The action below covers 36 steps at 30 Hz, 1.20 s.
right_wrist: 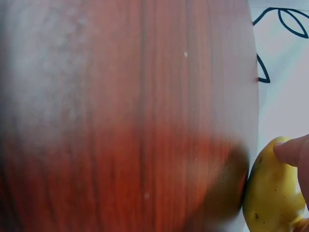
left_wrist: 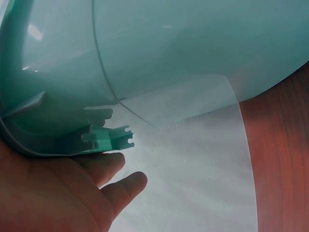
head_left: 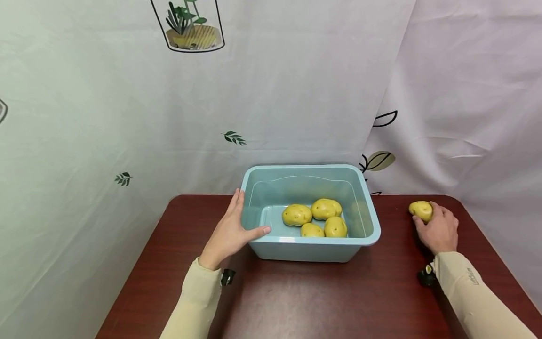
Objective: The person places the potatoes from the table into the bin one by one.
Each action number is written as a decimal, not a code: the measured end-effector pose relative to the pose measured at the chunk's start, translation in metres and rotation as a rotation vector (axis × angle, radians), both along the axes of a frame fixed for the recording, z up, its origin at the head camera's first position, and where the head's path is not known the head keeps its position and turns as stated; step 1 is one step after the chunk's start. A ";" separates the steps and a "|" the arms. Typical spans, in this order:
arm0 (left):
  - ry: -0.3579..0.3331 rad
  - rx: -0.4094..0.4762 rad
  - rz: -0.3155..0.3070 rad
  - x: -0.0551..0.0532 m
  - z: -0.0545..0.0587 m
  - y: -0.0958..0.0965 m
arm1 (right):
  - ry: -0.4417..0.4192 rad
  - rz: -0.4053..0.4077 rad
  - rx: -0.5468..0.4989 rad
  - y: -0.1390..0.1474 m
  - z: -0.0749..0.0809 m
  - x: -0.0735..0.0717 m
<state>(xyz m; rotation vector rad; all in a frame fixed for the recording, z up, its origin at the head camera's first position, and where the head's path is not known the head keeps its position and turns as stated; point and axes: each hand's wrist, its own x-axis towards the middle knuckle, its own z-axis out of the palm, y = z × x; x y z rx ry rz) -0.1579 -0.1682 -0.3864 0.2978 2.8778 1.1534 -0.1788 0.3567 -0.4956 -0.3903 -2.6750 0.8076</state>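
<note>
A light blue plastic bin [head_left: 302, 253] stands at the back middle of the table with several yellow potatoes [head_left: 297, 214] inside. My left hand [head_left: 228, 231] rests against its front left corner, fingers straight along the outer left side and thumb over the rim. In the left wrist view, two fingers [left_wrist: 126, 192] extend beneath the bin's rim [left_wrist: 34, 152]. Far to the right, my right hand [head_left: 438, 228] grips another yellow potato [head_left: 421, 210] between thumb and fingers, close over the tabletop. The right wrist view shows a fingertip pressed on that potato [right_wrist: 273, 193].
The dark red wooden table [head_left: 330, 301] has rounded back corners. Behind it hangs a pale curtain [head_left: 296, 94] printed with leaves and a plant jar, close to the bin's back. A stretch of tabletop lies between the bin and my right hand.
</note>
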 end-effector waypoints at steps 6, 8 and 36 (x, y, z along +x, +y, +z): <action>0.005 0.009 -0.004 0.000 0.000 0.000 | -0.031 -0.002 -0.007 0.002 0.002 0.002; 0.006 0.010 -0.004 0.000 0.000 0.000 | -0.036 0.001 -0.006 0.003 0.001 0.002; 0.002 0.016 0.002 0.001 0.001 0.000 | -0.009 0.008 0.013 0.006 0.006 0.013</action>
